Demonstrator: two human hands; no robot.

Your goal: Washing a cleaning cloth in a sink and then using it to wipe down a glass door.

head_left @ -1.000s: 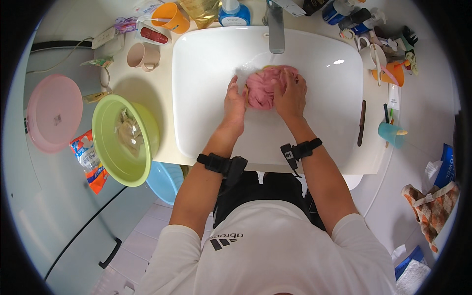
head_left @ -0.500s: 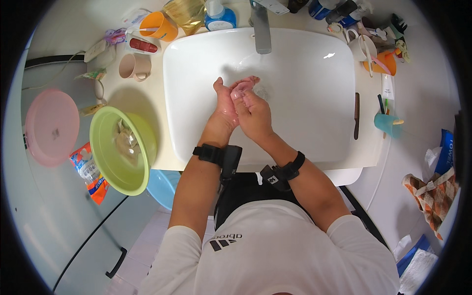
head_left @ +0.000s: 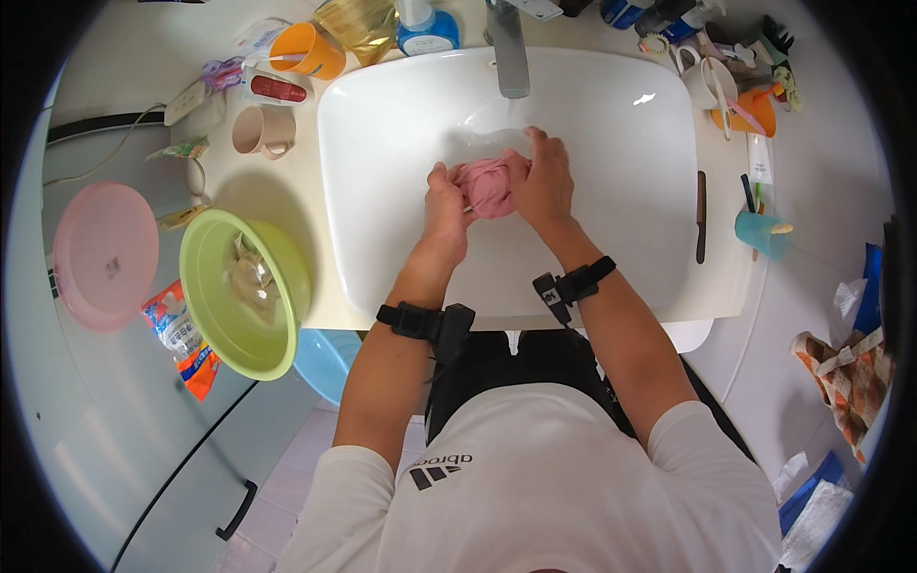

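Between my hands, over the white sink (head_left: 621, 248), is a crumpled pink cloth (head_left: 489, 187) gathered into a loose bundle. My left hand (head_left: 446, 204) grips its left side, the thumb pointing up and the fingers partly hidden beneath the cloth. From the right, my right hand (head_left: 546, 181) holds the bundle with its thumb over the edge, while some fingers stretch toward the far side. The grey faucet (head_left: 511, 57) stands beyond the cloth, at the back of the sink.
At left, a green basin (head_left: 296, 286) holds pale cloth in water; a blue basin (head_left: 330, 368) sits lower. Cups, including a beige mug (head_left: 263, 132), and a blue bottle (head_left: 427, 31) line the counter. A brown comb (head_left: 701, 218) lies on the sink's right rim.
My hands have moved apart from being pressed together, the right one shifting right and away from me. The pink cloth, mostly covered before, now shows as a bundle between them.
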